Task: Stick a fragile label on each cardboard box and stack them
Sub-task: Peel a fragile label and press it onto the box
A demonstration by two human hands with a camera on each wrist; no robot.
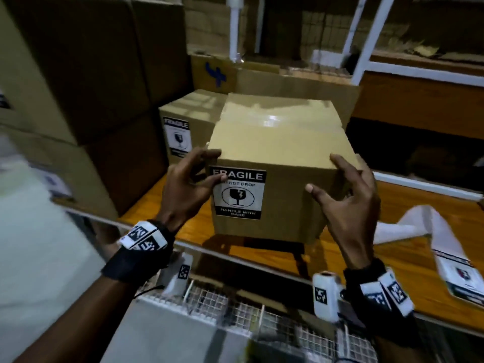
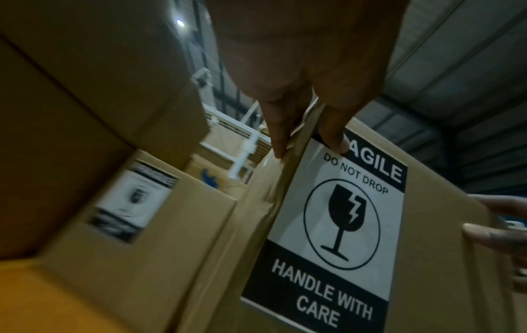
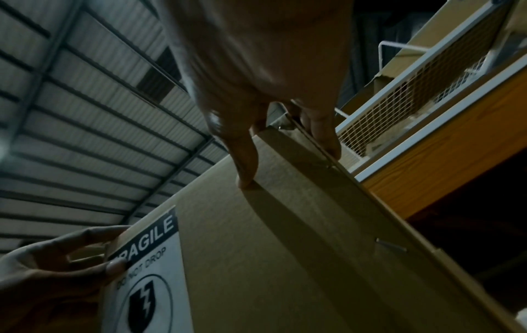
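A taped cardboard box (image 1: 277, 142) is held between both hands over the wooden table (image 1: 408, 260), with a dark shadow under it. A black-and-white fragile label (image 1: 238, 195) is stuck on its near face. My left hand (image 1: 191, 179) grips the box's left near corner, thumb on the label's top edge (image 2: 333, 225). My right hand (image 1: 345, 195) grips the right near corner, thumb on the front face and fingers along the side (image 3: 285, 247). A second box (image 1: 193, 111) with its own fragile label (image 1: 176, 134) stands behind to the left.
Tall stacked cartons (image 1: 78, 74) rise at the left, close to the second box. A white backing strip (image 1: 419, 224) and a sheet of labels (image 1: 461, 279) lie on the table at the right. A wire-mesh rack (image 1: 235, 305) sits below the table's near edge.
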